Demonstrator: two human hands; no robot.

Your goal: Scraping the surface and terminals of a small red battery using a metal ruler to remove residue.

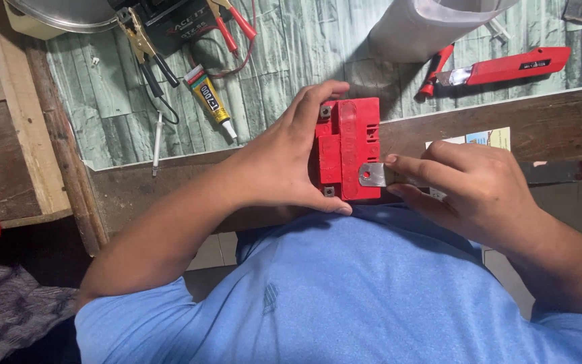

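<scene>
Left hand (pixel 284 162) is wrapped around a red box (pixel 346 148), holding it at the table edge (pixel 560 125) right against the blue shirt (pixel 372 290). Right hand (pixel 469 189) pinches a metal tab (pixel 372 175) flat onto the box's side. Glue tube (pixel 210 100) and red cutter (pixel 510 67) sit further back.

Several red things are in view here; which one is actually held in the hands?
The red block, gripped by the left hand; the red utility knife and red-handled clips lie untouched on the bench.

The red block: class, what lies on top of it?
On the red block lies a flat metal strip, pinched by the right hand. The left hand covers the block's left side.
</scene>
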